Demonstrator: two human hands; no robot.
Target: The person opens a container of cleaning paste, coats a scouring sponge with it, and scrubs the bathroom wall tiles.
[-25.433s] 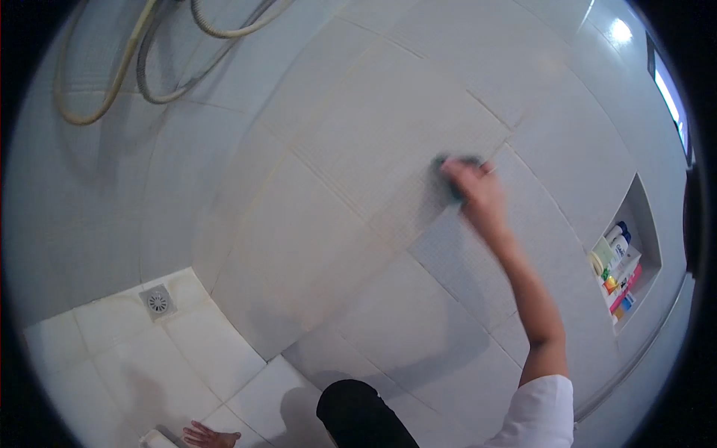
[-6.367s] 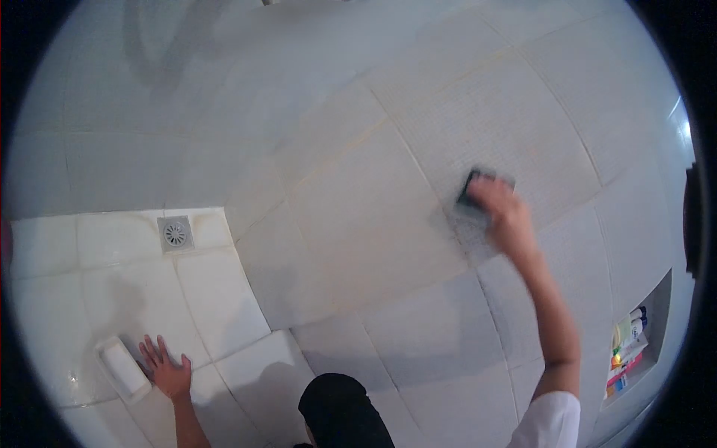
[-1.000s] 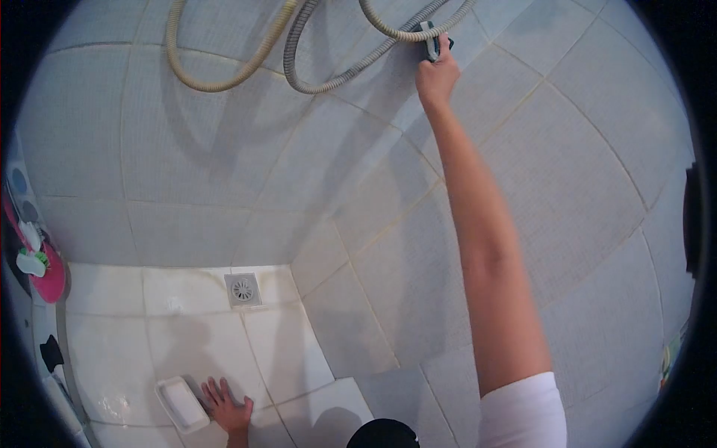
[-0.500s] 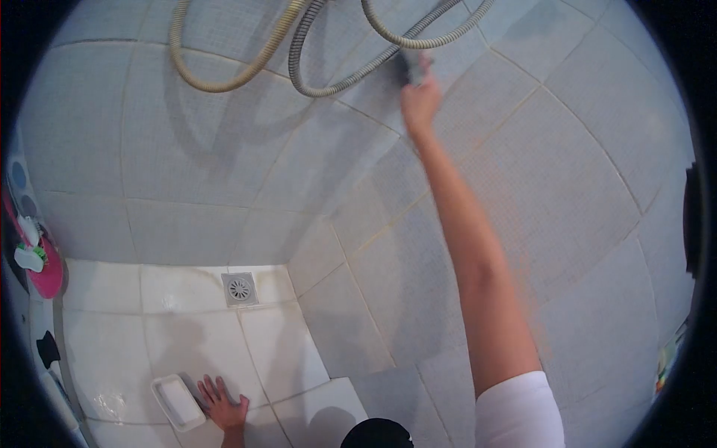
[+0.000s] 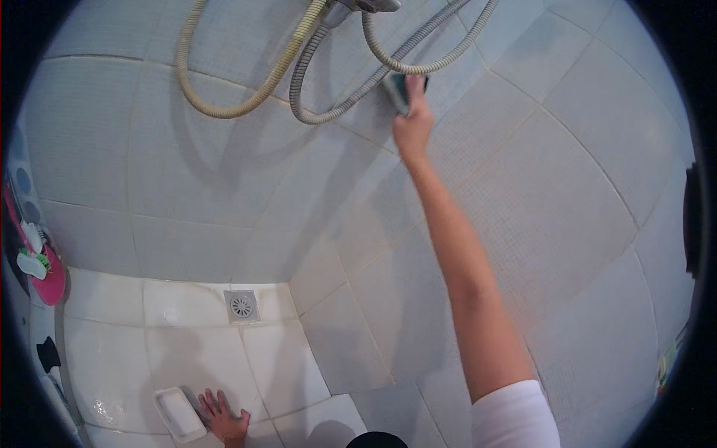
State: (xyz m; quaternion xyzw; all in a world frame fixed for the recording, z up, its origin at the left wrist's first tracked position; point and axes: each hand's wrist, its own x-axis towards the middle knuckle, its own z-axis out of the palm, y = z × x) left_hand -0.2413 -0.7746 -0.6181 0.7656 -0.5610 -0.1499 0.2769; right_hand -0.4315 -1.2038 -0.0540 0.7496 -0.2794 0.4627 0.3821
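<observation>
High up, near the corner where two walls meet, my right hand [image 5: 414, 128] is closed on a dark green and pale scrubbing sponge [image 5: 398, 91]. It presses the sponge toward the grey tiled wall [image 5: 538, 187], just under a hanging hose. Fingers spread, my left hand [image 5: 226, 422] lies on the white tiled floor [image 5: 194, 351]. Close to its left is a white rectangular tray [image 5: 179, 415], whose contents I cannot make out.
Ribbed shower hoses [image 5: 216, 112] loop down from a metal fitting [image 5: 340, 11] at the top. A square drain [image 5: 242, 306] is set in the floor near the wall. Along the left edge are a pink item [image 5: 51, 284] and a white brush-like item [image 5: 32, 264].
My right hand has shifted slightly left with the sponge, which shows more clearly. The view has tilted up a little, bringing the metal fitting in. My left hand stays by the tray.
</observation>
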